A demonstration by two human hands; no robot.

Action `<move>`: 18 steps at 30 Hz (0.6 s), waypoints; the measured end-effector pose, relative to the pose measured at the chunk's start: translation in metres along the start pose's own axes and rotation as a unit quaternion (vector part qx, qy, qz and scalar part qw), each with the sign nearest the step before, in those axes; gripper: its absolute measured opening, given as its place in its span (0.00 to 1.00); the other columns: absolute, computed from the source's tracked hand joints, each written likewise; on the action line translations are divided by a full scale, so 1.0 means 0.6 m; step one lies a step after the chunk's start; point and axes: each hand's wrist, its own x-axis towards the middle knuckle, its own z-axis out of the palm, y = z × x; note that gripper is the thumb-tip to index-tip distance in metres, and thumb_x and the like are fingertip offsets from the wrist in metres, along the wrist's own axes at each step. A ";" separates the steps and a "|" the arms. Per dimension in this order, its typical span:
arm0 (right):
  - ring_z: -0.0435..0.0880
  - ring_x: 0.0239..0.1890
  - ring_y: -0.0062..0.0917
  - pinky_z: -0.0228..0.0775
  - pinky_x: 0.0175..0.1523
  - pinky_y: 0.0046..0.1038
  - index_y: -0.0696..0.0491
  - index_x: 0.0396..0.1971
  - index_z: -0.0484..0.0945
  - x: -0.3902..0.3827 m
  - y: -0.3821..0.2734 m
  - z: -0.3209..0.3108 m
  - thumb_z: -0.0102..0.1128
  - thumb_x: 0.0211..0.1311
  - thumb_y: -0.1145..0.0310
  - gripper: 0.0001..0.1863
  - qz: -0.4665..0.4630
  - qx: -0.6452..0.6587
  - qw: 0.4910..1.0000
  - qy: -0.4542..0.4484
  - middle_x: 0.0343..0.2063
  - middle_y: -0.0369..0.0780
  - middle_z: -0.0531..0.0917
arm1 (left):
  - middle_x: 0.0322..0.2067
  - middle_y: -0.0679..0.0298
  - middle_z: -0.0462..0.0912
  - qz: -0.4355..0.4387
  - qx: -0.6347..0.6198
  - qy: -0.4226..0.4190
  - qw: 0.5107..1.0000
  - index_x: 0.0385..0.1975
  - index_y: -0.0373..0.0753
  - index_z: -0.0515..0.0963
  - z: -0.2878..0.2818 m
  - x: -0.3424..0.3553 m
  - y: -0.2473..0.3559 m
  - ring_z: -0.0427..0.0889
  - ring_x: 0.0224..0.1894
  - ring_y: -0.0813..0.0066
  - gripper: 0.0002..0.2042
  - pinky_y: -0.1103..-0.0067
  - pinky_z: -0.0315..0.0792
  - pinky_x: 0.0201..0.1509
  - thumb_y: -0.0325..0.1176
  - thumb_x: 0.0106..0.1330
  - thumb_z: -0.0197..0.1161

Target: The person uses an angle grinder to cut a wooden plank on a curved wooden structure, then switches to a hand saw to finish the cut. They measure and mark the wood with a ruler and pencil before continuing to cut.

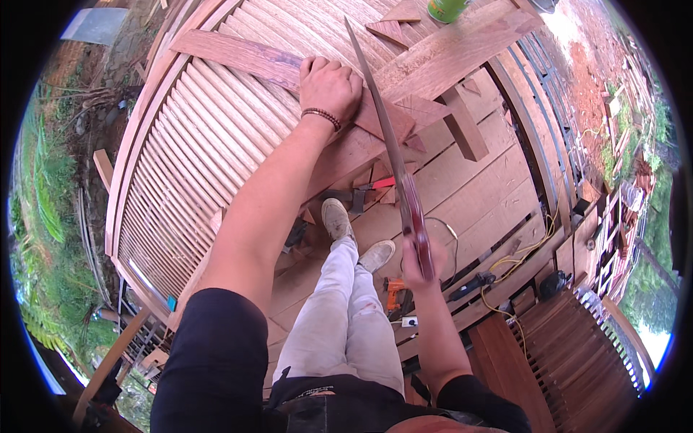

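Handsaw [386, 137] handle sits gripped in right hand [419, 261], probably hiding fingers; left hand [330, 86] presses flat on plank [238, 54].

Saw blade [375, 101] bars the plank [238, 54] beside the left hand [330, 86].

The left hand [330, 88] lies palm down on a reddish wooden board [238, 54], pressing it against a slatted wooden panel [195, 151]. A beaded bracelet [321, 115] circles the left wrist. The right hand [419, 263] grips the dark red handle of a hand saw [382, 130]; its long blade runs up and away from the handle, crossing the board just beside the left hand. Triangular wood offcuts [393, 29] lie beyond the blade. A green can [445, 9] stands at the upper edge. Below, two pale shoes [354, 234] rest on the plank floor [469, 187], near an orange power tool [393, 289] and a yellow cable [530, 249].
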 end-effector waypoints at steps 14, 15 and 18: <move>0.77 0.16 0.32 0.67 0.24 0.33 0.57 0.26 0.80 -0.013 -0.009 -0.007 0.66 0.58 0.76 0.03 0.003 0.013 1.000 -0.014 0.16 0.42 0.78 | 0.31 0.60 0.85 -0.007 0.009 -0.019 1.000 0.24 0.40 0.84 0.000 -0.009 -0.016 0.79 0.46 0.60 0.18 0.64 0.60 0.67 0.40 0.68 0.49; 0.76 0.15 0.32 0.66 0.23 0.33 0.56 0.26 0.80 -0.014 -0.008 -0.007 0.66 0.58 0.76 0.04 -0.009 0.017 1.000 -0.018 0.16 0.41 0.77 | 0.32 0.60 0.86 -0.010 0.011 -0.023 1.000 0.24 0.40 0.84 -0.002 -0.006 -0.022 0.79 0.46 0.60 0.18 0.64 0.60 0.67 0.40 0.68 0.49; 0.79 0.17 0.33 0.67 0.23 0.33 0.56 0.26 0.81 -0.153 0.006 -0.063 0.67 0.57 0.76 0.03 -0.071 -0.024 0.997 0.032 0.17 0.42 0.78 | 0.33 0.59 0.87 -0.004 0.004 0.006 1.000 0.25 0.39 0.86 -0.002 0.007 -0.014 0.80 0.47 0.62 0.17 0.64 0.61 0.67 0.40 0.66 0.51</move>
